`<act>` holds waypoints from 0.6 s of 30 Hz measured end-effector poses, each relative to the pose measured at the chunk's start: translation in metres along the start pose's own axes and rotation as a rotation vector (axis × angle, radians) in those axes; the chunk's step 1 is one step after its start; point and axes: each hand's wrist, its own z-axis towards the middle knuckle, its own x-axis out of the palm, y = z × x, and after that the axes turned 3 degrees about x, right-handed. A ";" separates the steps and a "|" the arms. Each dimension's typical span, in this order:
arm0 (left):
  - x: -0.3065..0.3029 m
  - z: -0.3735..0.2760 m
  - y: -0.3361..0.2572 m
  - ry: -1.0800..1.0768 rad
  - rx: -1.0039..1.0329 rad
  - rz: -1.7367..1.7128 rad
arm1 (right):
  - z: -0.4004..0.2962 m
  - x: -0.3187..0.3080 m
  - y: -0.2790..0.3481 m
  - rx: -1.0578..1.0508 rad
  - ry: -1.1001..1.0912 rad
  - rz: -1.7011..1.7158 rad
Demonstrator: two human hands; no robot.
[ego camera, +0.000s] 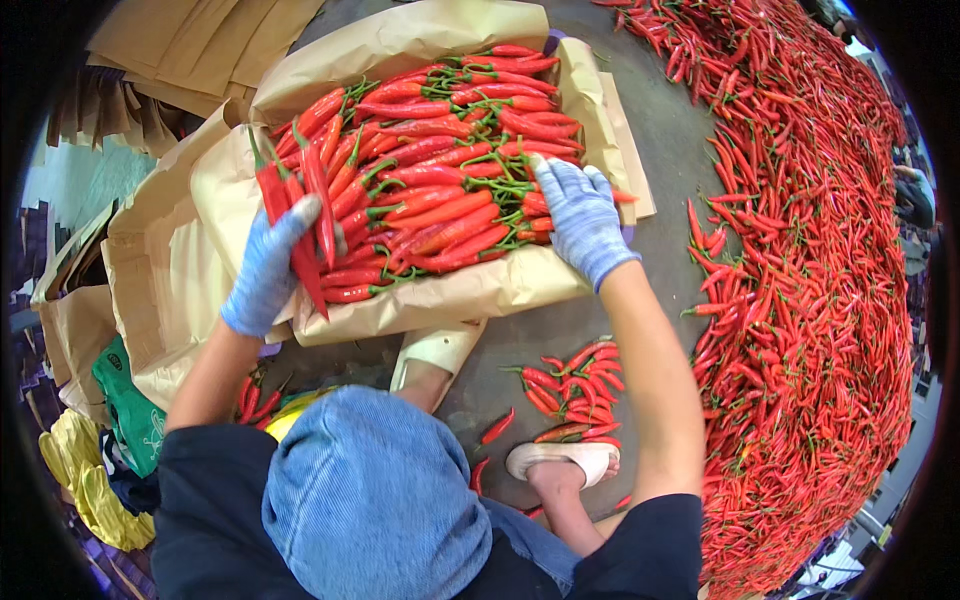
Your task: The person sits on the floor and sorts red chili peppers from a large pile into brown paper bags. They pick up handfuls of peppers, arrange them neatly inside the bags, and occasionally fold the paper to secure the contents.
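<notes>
My left hand (264, 270), in a blue-and-white knit glove, grips a few long red chili peppers (279, 196) at the left end of a paper-lined box. Their green stems point up and away from me. Rows of red chilies (450, 161) fill the box, mostly lying lengthwise with stems meeting in bands. Brown kraft paper (450, 296) lines the box and folds over its sides. My right hand (585, 214), gloved alike, rests on the chilies at the right end, fingertips touching them. Its palm side is hidden, and one chili tip shows beyond it.
A huge heap of red chilies (810, 337) covers the floor on the right. A small pile of chilies (577, 394) lies by my sandalled foot (562, 461). Flat kraft paper sheets (202, 45) are stacked at upper left. A green bag (131, 397) and yellow plastic (94, 480) lie at left.
</notes>
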 end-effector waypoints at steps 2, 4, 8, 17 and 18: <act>-0.010 -0.001 0.017 -0.038 -0.029 0.009 | -0.002 0.004 0.004 0.018 0.016 -0.019; -0.003 -0.003 0.028 -0.056 -0.073 -0.015 | -0.006 0.000 0.001 -0.028 0.012 0.038; 0.001 -0.005 0.033 0.009 -0.089 -0.018 | -0.016 -0.010 0.003 -0.012 0.009 0.327; -0.026 -0.004 0.026 -0.176 -0.036 0.046 | -0.039 0.037 -0.001 0.210 -0.299 0.188; -0.026 -0.004 0.027 -0.180 -0.033 0.036 | -0.038 0.038 0.002 0.158 -0.334 0.225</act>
